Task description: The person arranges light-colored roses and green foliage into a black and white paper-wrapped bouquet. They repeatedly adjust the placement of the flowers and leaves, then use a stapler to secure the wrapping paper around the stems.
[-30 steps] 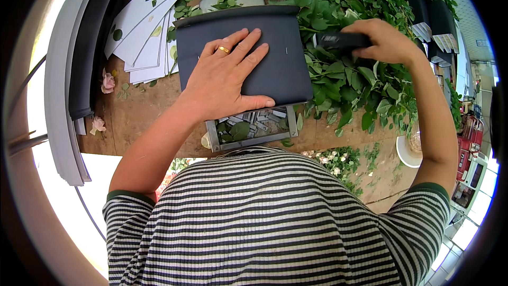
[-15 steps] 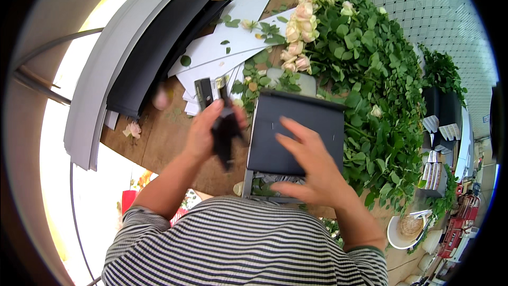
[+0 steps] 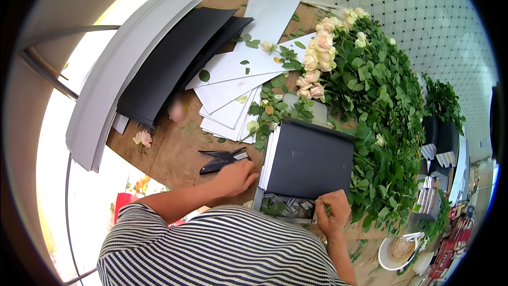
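Note:
A black stapler (image 3: 219,161) lies on the wooden table with its jaws pointing left and right. My left hand (image 3: 236,178) is just below it, its fingers curled; I see nothing in them. A black card folder (image 3: 312,161), with small staples in its face and white layers along its left side, lies on a grey tray (image 3: 257,201). My right hand (image 3: 333,212) is closed at the folder's near right corner, fingers pinched; what they hold, if anything, is hidden. Leaves and small pale pieces (image 3: 294,205) show in the tray between my hands.
Long black cards (image 3: 172,58) and white cards (image 3: 127,69) are stacked at the left. White sheets (image 3: 230,87) with scattered leaves lie behind the stapler. A pile of leafy stems (image 3: 383,106) with cream roses (image 3: 323,53) fills the right. A white bowl (image 3: 389,257) is at lower right.
The stapler has left my left hand and rests on the table. My left hand has moved nearer my body; my right hand has moved from above the folder to its near right corner and closed.

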The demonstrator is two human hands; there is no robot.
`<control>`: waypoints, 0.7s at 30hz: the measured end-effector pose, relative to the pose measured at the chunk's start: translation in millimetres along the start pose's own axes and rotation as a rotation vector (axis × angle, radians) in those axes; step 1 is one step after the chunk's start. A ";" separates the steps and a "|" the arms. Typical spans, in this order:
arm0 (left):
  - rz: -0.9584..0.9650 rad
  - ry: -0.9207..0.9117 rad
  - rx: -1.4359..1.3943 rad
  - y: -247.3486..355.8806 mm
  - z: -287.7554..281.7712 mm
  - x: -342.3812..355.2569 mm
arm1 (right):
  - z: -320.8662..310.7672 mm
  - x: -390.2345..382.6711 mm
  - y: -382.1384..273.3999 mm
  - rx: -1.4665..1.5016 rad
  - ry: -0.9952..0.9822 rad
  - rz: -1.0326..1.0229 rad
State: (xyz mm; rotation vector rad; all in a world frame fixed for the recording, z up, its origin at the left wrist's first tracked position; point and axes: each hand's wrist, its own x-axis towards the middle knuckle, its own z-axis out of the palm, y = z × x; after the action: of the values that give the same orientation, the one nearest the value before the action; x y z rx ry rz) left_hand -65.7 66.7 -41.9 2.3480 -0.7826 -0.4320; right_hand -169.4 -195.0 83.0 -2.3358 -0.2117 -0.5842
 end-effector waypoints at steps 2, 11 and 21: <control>-0.379 -0.245 -0.568 11.2 10.3 12.5 | -2.0 -2.8 -1.5 0.054 0.055 0.051; -0.578 -0.232 -0.981 23.5 11.0 13.2 | 2.1 -115.1 62.5 1.099 0.724 1.064; -0.415 -0.300 -1.179 45.8 -22.5 35.2 | 2.4 -56.4 93.1 1.400 0.703 1.064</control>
State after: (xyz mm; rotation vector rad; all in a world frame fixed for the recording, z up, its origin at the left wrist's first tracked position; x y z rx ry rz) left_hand -47.4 25.8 0.9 1.3014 -0.0424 -1.0804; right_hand -189.8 -261.1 -1.0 -0.5934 0.6995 -0.4039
